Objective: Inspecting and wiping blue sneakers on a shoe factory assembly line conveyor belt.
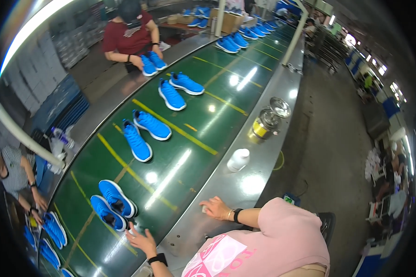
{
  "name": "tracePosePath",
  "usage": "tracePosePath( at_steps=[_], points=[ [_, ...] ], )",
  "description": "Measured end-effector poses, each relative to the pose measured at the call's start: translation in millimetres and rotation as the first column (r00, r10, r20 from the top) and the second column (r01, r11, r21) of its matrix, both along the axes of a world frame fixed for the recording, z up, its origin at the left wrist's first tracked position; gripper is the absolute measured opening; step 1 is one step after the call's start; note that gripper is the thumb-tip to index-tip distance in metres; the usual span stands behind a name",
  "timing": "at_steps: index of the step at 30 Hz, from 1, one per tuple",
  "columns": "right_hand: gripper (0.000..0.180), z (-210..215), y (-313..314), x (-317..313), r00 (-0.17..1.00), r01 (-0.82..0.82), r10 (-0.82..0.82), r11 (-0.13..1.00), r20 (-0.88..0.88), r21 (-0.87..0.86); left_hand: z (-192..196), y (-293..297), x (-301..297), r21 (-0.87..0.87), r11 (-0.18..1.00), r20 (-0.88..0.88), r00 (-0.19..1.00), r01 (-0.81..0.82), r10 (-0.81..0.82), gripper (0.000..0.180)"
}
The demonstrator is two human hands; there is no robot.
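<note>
A pair of blue sneakers with white soles lies on the green conveyor belt (162, 184) in front of me: one shoe (107, 213) is nearer and the other shoe (117, 197) sits close against it. Fingers apart, my left hand (143, 241) is at the heel of the nearer shoe; whether it touches the shoe I cannot tell. My right hand (216, 209) is over the metal ledge beside the belt, its fingers bent round a small pale thing too small to make out.
A white bottle (238, 160) and a metal can (265, 123) with an open lid stand on the metal ledge (249, 182). More blue sneakers (152, 124) line the belt. Across it, one person in dark red (127, 37) handles a pair; another in stripes (18, 171) reaches toward shoes at left.
</note>
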State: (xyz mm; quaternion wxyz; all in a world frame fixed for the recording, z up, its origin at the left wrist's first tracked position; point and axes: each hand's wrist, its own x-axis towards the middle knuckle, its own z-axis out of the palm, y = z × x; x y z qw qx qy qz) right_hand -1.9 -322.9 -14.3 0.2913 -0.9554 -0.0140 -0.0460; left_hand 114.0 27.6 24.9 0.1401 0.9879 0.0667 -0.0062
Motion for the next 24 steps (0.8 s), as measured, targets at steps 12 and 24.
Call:
tracePosePath(
  at_steps=[12, 24],
  points=[
    [0.036, 28.6, 0.6, 15.2, 0.991, 0.052, -0.042, 0.995, 0.127, -0.081, -45.8, -3.6, -120.6, -0.071, 0.989, -0.218, 0.97, -0.126, 0.108, 0.07],
    [0.051, 72.3, 103.6, 296.9, 0.927, -0.155, 0.18, 0.983, 0.33, -0.1, -45.9, -4.6, -107.4, -0.111, 0.988, -0.287, 0.955, -0.105, 0.07, 0.067]
  ],
)
